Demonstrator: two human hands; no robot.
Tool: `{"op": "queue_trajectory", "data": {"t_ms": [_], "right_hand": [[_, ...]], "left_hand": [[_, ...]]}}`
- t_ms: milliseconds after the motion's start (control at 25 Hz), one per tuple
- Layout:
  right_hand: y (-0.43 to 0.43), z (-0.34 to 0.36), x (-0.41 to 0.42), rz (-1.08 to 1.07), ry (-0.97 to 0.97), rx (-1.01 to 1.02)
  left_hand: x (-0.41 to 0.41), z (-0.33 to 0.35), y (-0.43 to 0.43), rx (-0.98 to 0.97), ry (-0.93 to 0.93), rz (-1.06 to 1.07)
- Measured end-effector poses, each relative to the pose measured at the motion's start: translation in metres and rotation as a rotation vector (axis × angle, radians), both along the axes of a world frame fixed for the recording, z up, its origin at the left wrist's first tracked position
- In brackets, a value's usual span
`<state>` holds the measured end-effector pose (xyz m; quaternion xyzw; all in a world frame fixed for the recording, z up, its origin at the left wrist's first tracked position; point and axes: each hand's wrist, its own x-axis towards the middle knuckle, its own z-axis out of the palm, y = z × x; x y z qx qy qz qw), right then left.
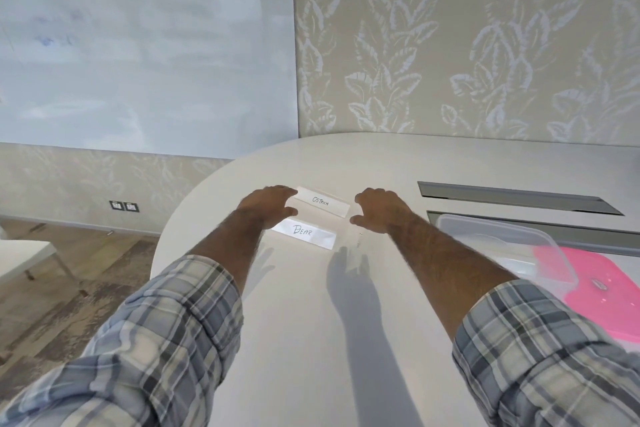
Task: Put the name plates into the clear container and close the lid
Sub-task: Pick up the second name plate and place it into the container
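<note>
step in hand: taking up the far name plate, "ostrich" [323, 202], by both ends. left hand [270, 206] sits at its left end, fingers above, thumb below, spread apart; cannot tell if they pinch yet. right hand [375, 213] is just off the right end, fingers and thumb curved apart, holding nothing. advice: close on both ends evenly and lift level, since the plate looks like light folded card or thin plastic and could buckle or skid on the smooth pale table [311, 340]. second plate, "bear" [304, 232], lies just nearer, parallel, handwritten. clear container [502, 243], thin translucent plastic with rounded corners, stands open to the right; glossy pink lid [595, 281] flat beside it.
</note>
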<state>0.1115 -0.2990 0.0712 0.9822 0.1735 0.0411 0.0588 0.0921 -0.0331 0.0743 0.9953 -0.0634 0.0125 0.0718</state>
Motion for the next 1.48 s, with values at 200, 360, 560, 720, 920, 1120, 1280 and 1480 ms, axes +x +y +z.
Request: {"op": "queue_trajectory", "data": {"t_ms": [200, 360, 560, 720, 920, 1120, 1280, 1480], "right_hand": [[0.044, -0.021, 0.01, -0.038, 0.023, -0.007], [0.072, -0.045, 0.013, -0.07, 0.05, 0.006], [0.084, -0.073, 0.021, -0.146, 0.131, 0.05], [0.087, -0.078, 0.028, -0.179, 0.174, 0.1], [0.089, -0.085, 0.036, -0.207, 0.217, 0.106], [0.092, -0.084, 0.04, -0.201, 0.22, 0.143], [0.094, -0.086, 0.041, -0.215, 0.218, 0.181], [0.094, -0.089, 0.039, -0.224, 0.243, 0.192]], "left_hand": [[0.028, -0.025, 0.031, 0.011, 0.076, -0.094], [0.05, -0.05, 0.043, -0.001, 0.126, -0.158], [0.075, -0.069, 0.044, -0.017, 0.138, -0.207], [0.084, -0.086, 0.05, -0.033, 0.151, -0.205], [0.093, -0.09, 0.048, -0.013, 0.139, -0.232], [0.1, -0.09, 0.047, -0.012, 0.14, -0.221], [0.104, -0.09, 0.045, 0.024, 0.127, -0.219], [0.106, -0.092, 0.044, 0.018, 0.16, -0.195]]}}
